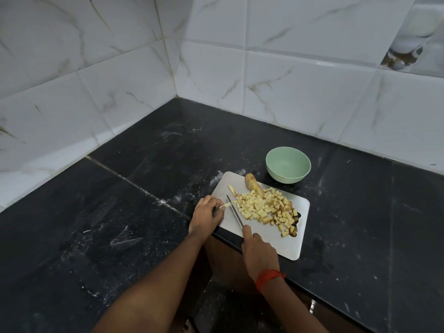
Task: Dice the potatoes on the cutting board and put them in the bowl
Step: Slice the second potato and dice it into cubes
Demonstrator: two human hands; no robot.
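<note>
The diced potato [264,209] lay heaped across the middle of the cutting board [286,246], with an uncut chunk [250,181] at the board's far edge (skin on). Your left hand [207,215] pinched a thin potato strip [225,206] at the board's left edge, fingers curled round it. Your right hand [258,246], at the board's near edge, gripped the knife [234,212], its blade just beside the strip. The green bowl [288,174] stood just beyond the board's far edge, on the dark counter [360,212].

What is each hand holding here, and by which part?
The right hand grips the knife by its handle, forefinger along the blade's back. The left hand pinches a potato strip by one end.
</note>
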